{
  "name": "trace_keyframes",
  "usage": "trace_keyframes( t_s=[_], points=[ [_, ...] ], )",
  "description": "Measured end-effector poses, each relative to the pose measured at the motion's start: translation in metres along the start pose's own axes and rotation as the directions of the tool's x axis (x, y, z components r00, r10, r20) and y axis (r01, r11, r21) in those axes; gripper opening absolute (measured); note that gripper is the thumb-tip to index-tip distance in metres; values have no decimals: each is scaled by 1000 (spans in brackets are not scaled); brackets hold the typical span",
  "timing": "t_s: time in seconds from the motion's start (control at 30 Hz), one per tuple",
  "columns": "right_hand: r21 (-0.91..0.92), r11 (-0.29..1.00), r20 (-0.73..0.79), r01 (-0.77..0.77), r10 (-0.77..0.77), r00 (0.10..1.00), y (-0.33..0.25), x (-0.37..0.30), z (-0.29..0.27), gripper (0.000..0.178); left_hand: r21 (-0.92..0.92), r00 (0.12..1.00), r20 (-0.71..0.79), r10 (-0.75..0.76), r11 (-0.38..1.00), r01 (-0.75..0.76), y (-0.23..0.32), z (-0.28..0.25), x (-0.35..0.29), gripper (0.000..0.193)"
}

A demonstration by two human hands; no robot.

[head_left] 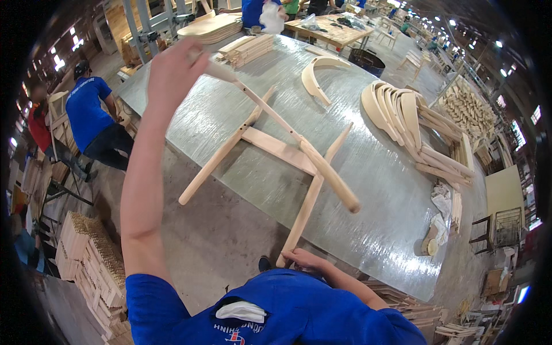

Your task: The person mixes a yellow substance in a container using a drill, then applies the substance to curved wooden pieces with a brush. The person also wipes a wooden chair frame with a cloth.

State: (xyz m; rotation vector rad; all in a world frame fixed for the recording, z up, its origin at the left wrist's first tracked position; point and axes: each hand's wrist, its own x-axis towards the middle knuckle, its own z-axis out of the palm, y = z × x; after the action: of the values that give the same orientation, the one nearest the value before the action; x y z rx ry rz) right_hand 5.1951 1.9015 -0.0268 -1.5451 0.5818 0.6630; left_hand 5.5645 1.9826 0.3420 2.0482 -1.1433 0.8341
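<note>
My left hand (175, 72), raised high at the left, is closed round the upper end of a pale wooden chair leg (270, 112). That leg slants down to the right over the table, with small dark holes along it. Beneath it lies a chair frame: a left leg (215, 158) and a right leg (305, 210) joined by a flat cross rail (279, 149). My right hand (305, 260) grips the near end of the right leg, close to my body. Whether the slanting leg touches the frame, I cannot tell.
The frame lies on a large film-covered table (374, 236). A curved wooden piece (313, 80), stacked curved parts (397, 112) and wood strips (247, 50) lie on it, with a tan cup (426, 247) near the right edge. A person in blue (89, 112) stands left; stacked wood (95, 264) is below.
</note>
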Motion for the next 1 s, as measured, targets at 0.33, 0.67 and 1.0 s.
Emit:
trace_keyframes(
  t_s=[0.33, 0.67, 1.0],
  points=[
    [36, 998, -25, 47, -46, 999, 40, -52, -33, 47, 21, 932, 49, 359, 932, -361, 200, 53, 97, 44],
    [262, 944, -435, 202, -71, 898, 151, -172, -145, 37, -30, 962, 31, 272, 962, -271, 243, 170, 163, 63],
    [-149, 959, -921, 240, -46, -386, 233, -314, -412, 28, 438, 985, 15, 170, 885, -159, 247, 201, 190, 72]
  ],
)
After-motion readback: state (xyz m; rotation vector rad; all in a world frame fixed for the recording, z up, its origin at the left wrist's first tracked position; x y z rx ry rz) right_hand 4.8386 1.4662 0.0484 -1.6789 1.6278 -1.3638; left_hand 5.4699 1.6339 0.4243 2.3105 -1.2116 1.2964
